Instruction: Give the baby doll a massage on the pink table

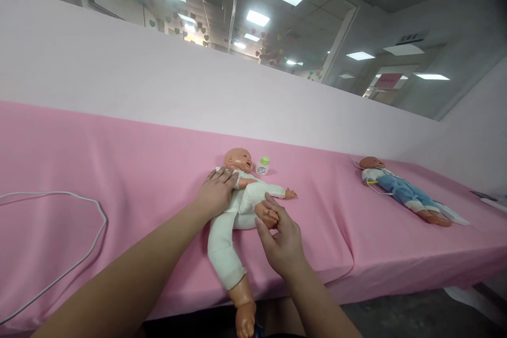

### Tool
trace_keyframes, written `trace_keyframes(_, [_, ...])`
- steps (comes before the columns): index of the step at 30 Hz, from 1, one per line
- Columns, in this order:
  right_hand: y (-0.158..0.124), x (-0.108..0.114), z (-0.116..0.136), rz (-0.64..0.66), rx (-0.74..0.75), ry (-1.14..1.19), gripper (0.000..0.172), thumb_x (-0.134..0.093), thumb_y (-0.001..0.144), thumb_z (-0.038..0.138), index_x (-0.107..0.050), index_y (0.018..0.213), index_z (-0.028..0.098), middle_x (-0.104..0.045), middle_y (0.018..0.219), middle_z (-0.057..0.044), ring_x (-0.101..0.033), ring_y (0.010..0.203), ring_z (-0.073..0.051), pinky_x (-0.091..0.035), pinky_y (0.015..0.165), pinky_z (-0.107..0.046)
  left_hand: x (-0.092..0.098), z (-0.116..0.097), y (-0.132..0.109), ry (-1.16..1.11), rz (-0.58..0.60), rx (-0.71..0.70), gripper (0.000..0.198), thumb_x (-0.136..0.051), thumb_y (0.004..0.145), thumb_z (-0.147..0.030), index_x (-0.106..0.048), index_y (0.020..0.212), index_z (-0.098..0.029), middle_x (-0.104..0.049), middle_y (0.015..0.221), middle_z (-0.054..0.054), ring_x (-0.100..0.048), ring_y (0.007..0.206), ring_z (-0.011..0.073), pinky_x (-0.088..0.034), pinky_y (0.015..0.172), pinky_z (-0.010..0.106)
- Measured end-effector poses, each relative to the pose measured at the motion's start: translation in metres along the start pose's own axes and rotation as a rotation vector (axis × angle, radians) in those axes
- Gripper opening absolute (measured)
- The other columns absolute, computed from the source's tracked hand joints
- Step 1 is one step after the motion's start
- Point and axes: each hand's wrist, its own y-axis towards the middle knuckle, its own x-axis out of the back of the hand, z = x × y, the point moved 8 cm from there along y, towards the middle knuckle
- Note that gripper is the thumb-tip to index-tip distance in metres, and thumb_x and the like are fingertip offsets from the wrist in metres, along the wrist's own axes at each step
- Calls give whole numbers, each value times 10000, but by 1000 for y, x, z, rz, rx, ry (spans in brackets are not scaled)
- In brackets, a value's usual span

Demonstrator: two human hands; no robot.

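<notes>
A baby doll (225,252) in a white cloth suit lies on its back, its head away from me. One bare foot hangs over the front edge of the pink-covered table. My left hand (217,194) lies flat on its chest and shoulder, fingers stretched out; the thumb is hidden. Around the doll's raised other foot, my right hand (282,237) is closed, thumb on the near side and fingers behind. That leg is bent up over the body. Close beside the doll's head stands a small white bottle (262,167) with a green cap.
A second doll (400,190) in blue and white clothes lies to the right, with a thin tube near its head. A white cable (93,243) curves across the pink cloth (150,169) at left. Behind the table rises a white wall (166,84) with glass above.
</notes>
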Motion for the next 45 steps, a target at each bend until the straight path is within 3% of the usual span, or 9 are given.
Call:
trace_keyframes(5, [1,-7,-3,-18,31,36,447,-655,938,319,-599,1371,223,-602,1501,-146,-628,1341,-297,-568,1087,-464,-6,11,-2,-65,26,45,578,-386,1011,-217,-443,1585,-173,-399,1667,89,-314,1559,318,-260,1273,510])
trace_keyframes(9, [-12,15,9,-35,36,44,432,-659,940,304,-603,1364,240,-617,1484,-141,-648,1319,-293,-576,1080,-459,-1,28,-7,-232,-8,199,567,-427,1017,-314,-464,1573,-204,-411,1661,88,-332,1552,318,-320,1244,480])
trace_keyframes(12, [-33,35,17,-15,49,15,469,-664,938,303,-586,1397,251,-622,1481,-131,-630,1341,-299,-556,1105,-473,6,42,-11,-387,-53,312,534,-443,1007,-338,-504,1522,-214,-535,1570,99,-497,1442,309,-414,1165,448])
trace_keyframes(16, [-68,46,14,57,33,-80,513,-697,918,365,-595,1411,267,-656,1443,-122,-678,1275,-311,-603,1039,-449,9,70,-18,-547,-106,529,415,-427,1014,-427,-580,1347,-233,-749,1181,91,-706,1071,306,-533,885,410])
trace_keyframes(21, [-104,46,8,65,21,-147,483,-679,928,385,-618,1395,279,-686,1406,-104,-728,1189,-309,-654,940,-409,3,103,-32,-630,-159,799,300,-434,1005,-454,-584,1114,-218,-744,1034,121,-712,954,333,-526,790,430])
trace_keyframes(28, [-122,33,16,45,174,-235,465,-682,905,286,-629,1365,238,-723,1343,-113,-760,1112,-310,-670,901,-378,-11,121,-47,-956,-342,994,333,-543,981,-498,-591,1120,-199,-745,1043,154,-741,941,332,-579,751,428])
trace_keyframes(33, [-119,31,20,39,157,-246,451,-672,897,267,-647,1346,237,-739,1317,-101,-755,1127,-304,-659,931,-374,-6,117,-42,-812,-280,918,318,-521,966,-492,-584,1111,-216,-756,1003,138,-733,925,337,-564,761,446])
trace_keyframes(37, [-110,37,21,4,96,-194,445,-698,902,328,-664,1339,253,-740,1314,-101,-755,1126,-310,-657,934,-381,10,93,-30,-660,-219,681,357,-459,987,-504,-591,1191,-242,-759,1039,83,-726,945,305,-556,822,439])
trace_keyframes(45, [-63,34,26,-42,105,-56,485,-675,923,317,-608,1395,227,-671,1419,-139,-691,1254,-305,-618,1017,-431,4,25,-14,-308,-46,175,522,-459,977,-293,-567,1483,-217,-480,1609,101,-373,1520,322,-313,1245,513])
